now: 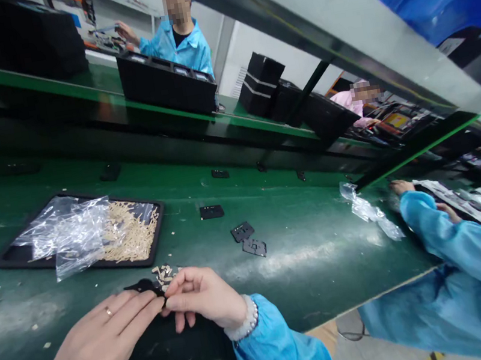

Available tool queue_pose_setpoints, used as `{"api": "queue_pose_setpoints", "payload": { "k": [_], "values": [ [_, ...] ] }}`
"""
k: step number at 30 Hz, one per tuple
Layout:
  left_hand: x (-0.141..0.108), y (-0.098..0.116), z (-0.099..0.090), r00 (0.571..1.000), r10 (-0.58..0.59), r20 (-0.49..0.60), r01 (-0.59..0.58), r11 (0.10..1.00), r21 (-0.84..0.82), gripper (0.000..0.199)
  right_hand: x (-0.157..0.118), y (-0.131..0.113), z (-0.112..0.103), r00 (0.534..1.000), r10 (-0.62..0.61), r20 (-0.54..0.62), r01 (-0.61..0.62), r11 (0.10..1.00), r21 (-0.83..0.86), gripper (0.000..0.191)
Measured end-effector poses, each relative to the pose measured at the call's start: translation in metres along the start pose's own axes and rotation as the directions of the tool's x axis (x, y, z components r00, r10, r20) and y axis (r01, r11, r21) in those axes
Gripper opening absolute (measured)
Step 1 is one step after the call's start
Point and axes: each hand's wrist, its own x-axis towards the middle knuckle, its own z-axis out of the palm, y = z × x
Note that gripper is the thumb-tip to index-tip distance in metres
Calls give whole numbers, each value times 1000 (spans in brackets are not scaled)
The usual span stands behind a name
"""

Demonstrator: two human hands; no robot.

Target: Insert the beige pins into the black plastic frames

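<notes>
1. Left hand (95,343) lies flat, fingers together, fingertips on a small black part (144,286) on the green worktop (316,253).
2. Right hand (202,298) pinches the part's right end; its long axis runs left-right.
3. Tan pieces (164,272) lie just beyond.

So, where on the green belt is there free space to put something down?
Bare belt lies between the black tray and the two flat black parts, and from those parts toward the crumpled plastic. It is crowded where the left hand and right hand meet, by the small beige pieces.
</notes>
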Motion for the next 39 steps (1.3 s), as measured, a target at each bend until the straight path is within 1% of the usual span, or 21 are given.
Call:
{"api": "queue_pose_setpoints", "payload": {
  "k": [2,3,5,7,8,9,11,13,15,17,19,20,22,26,28,30,31,33,35,37,39],
  "values": [
    [5,-5,7,988,155,-24,-151,980,127,41,17,-14,-10,987,-119,-112,115,993,-38,52],
    [9,-6,9,979,201,-44,-189,963,191,43,28,-24,-17,965,-194,-179,183,980,-76,48],
    [20,-6,12,972,213,-101,-179,946,270,46,54,-49,-32,883,-347,-315,309,937,-166,41],
    [29,-6,12,970,201,-136,-152,941,302,44,82,-74,-46,813,-424,-399,371,905,-207,30],
    [31,-7,11,968,215,-128,-166,935,313,41,94,-84,-52,794,-438,-421,376,899,-225,26],
    [32,-9,11,966,232,-113,-184,927,326,39,104,-91,-57,790,-439,-429,368,898,-242,24],
    [29,-16,9,963,253,-89,-207,913,351,36,112,-94,-61,812,-421,-405,329,902,-278,23],
    [22,-27,6,968,239,-77,-199,918,344,35,103,-84,-59,855,-391,-341,281,902,-328,22],
    [16,-37,1,982,172,-74,-143,944,298,34,79,-67,-56,896,-356,-264,237,888,-395,21],
    [12,-45,-4,996,63,-60,-48,973,228,35,49,-49,-55,925,-319,-206,190,859,-475,16],
    [14,-48,-6,999,-40,-21,43,987,155,38,23,-33,-55,934,-300,-192,146,813,-563,9],
    [16,-48,-5,997,-71,7,70,990,124,41,12,-27,-56,933,-300,-198,124,785,-607,6],
    [21,-46,0,993,-97,74,90,992,83,46,0,-15,-56,925,-311,-219,80,722,-687,8],
    [31,-43,15,978,-99,185,89,994,66,59,-1,1,-52,912,-339,-230,15,588,-809,11],
    [33,-42,21,973,-106,205,93,993,71,61,2,4,-48,912,-345,-220,-3,532,-847,9],
    [33,-41,27,973,-96,209,82,994,76,61,4,6,-43,921,-341,-186,-8,463,-887,12],
    [31,-39,30,975,-85,207,70,994,78,61,5,5,-40,928,-338,-155,-4,408,-913,16],
    [28,-36,37,977,-60,206,42,995,89,61,7,5,-35,943,-321,-81,9,270,-963,27],
    [24,-33,45,977,-48,210,26,994,105,63,8,4,-32,955,-294,-30,15,149,-989,29],
    [22,-30,52,975,-41,217,16,993,116,65,9,3,-29,960,-277,-26,6,111,-994,23],
    [21,-30,56,973,-33,227,6,993,116,65,8,4,-28,960,-277,-40,-4,128,-992,17]
  ]
}}
